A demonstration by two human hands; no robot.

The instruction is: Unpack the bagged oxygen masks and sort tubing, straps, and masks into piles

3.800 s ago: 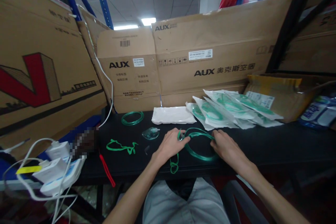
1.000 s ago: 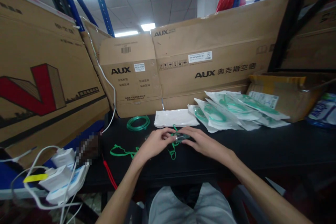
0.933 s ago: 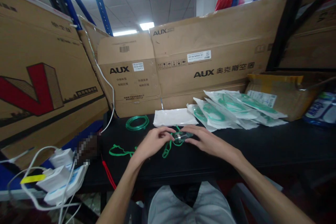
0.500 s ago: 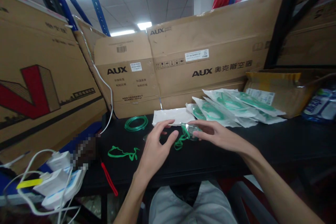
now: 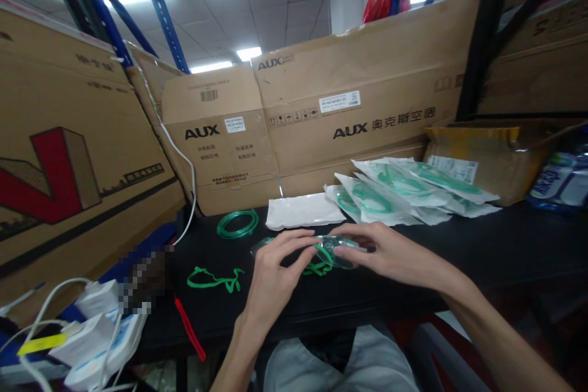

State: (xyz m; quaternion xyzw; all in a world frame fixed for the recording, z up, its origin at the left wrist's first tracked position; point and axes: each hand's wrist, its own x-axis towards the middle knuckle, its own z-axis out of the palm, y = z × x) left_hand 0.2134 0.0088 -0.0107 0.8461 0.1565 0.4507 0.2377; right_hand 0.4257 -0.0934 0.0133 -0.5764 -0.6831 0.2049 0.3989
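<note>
Just above the black table, my right hand (image 5: 383, 250) grips a clear plastic mask (image 5: 342, 252) between thumb and fingers. A green elastic strap (image 5: 324, 255) hangs from the mask. My left hand (image 5: 280, 263) pinches the strap near the mask's left side, thumb against the fingers. Behind the left fingers, another clear plastic piece (image 5: 260, 247) lies on the table, mostly hidden. A second green strap (image 5: 214, 280) lies loose to the left. Farther back sits a coil of green tubing (image 5: 237, 224), beside a white packet (image 5: 303, 212).
Several white pouches with green tubing (image 5: 390, 187) are piled at the back right. An open cardboard box (image 5: 493, 162) and a blue bottle (image 5: 560, 177) stand beyond them. Cardboard panels (image 5: 303, 147) wall the back. White plugs and a power strip (image 5: 98, 343) crowd the left, near a red strap (image 5: 189, 329).
My left hand has come in to the mask and closed on the green strap. The mask is lower and turned sideways in my right hand. The view has shifted slightly.
</note>
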